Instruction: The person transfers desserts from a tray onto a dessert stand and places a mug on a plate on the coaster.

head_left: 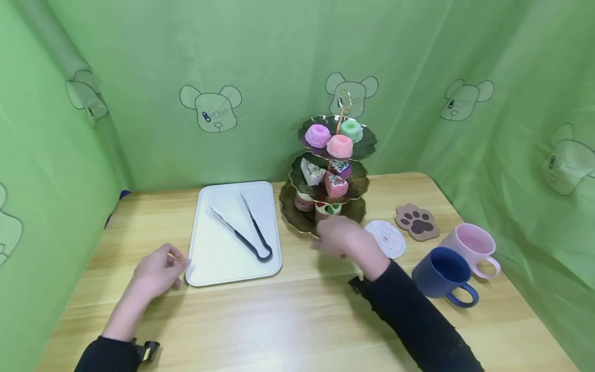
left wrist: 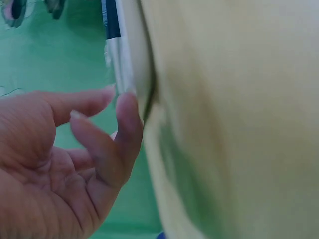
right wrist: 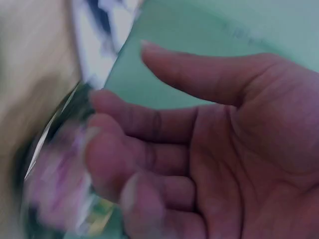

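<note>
At the near left corner of a white tray (head_left: 218, 271), my left hand (head_left: 155, 274) has its fingertips at the rim, fingers loosely bent. In the left wrist view the thumb and fingers of the left hand (left wrist: 94, 144) stand apart with nothing gripped. On the tray lies a pair of black-handled metal tongs (head_left: 253, 247). My right hand (head_left: 341, 236), slightly blurred, is just in front of the lowest tier of a three-tier cake stand (head_left: 297, 217). Its palm and relaxed fingers (right wrist: 164, 124) look bare in the right wrist view. Contact with the stand cannot be told.
The stand bears ring cakes (head_left: 340, 146), cake slices (head_left: 335, 185) and round cakes (head_left: 304, 202). Right of it lie a white woven coaster (head_left: 386, 238) and a paw-shaped coaster (head_left: 417, 222). A blue mug (head_left: 432, 276) and pink mug (head_left: 465, 253) stand near the table's right edge.
</note>
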Motion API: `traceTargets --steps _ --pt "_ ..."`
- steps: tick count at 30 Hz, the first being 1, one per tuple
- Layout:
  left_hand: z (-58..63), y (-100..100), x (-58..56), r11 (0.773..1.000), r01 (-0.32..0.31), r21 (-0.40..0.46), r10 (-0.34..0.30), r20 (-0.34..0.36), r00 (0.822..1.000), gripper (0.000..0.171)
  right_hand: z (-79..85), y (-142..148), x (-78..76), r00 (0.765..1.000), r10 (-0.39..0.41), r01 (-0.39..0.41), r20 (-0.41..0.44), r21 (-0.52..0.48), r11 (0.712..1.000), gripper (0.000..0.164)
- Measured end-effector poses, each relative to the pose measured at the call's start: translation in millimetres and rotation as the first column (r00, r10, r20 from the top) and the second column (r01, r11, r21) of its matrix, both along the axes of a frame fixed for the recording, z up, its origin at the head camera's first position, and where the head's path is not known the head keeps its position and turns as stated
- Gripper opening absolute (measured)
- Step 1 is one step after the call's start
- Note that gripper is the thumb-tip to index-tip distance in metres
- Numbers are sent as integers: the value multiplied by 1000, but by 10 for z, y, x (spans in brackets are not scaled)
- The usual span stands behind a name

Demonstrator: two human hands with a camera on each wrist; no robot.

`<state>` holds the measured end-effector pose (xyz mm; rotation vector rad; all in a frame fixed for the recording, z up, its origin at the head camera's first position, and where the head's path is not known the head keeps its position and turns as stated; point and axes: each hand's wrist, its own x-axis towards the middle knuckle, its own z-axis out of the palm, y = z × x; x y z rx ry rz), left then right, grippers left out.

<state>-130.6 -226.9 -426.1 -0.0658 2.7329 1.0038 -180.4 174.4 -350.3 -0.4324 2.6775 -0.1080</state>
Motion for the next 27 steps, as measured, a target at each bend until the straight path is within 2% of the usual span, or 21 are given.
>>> traceTargets --steps 3,6,10,13,17,19,22,27 --pt "109 24 5 1000 -13 -19 11 -87 996 37 -76 376 -60 996 -87 87 -18 -5 996 20" --pt "201 124 9 999 -31 -40 22 -199 980 40 -184 693 -136 987 -146 148 -59 24 989 12" --pt "319 320 4 998 -41 -37 28 -305 952 49 -338 1013 -210 965 -263 263 -21 15 965 48" --pt "405 479 1 1000 -27 -9 23 -332 943 55 -448 1193 -227 941 -335 336 40 -16 942 72" --pt "489 672 -6 1000 1 24 8 -362 932 53 -544 1326 -257 927 -356 362 116 -31 932 81" --pt "515 763 -11 999 14 50 6 -374 927 51 -548 1346 -272 925 -359 366 127 -30 930 82" --pt "535 901 -15 997 28 78 4 -385 923 50 -517 1349 -283 920 -381 384 96 -20 923 81" --pt "519 1141 -9 993 63 100 -22 -365 931 52 -467 1298 -251 916 -399 399 34 -7 917 67"
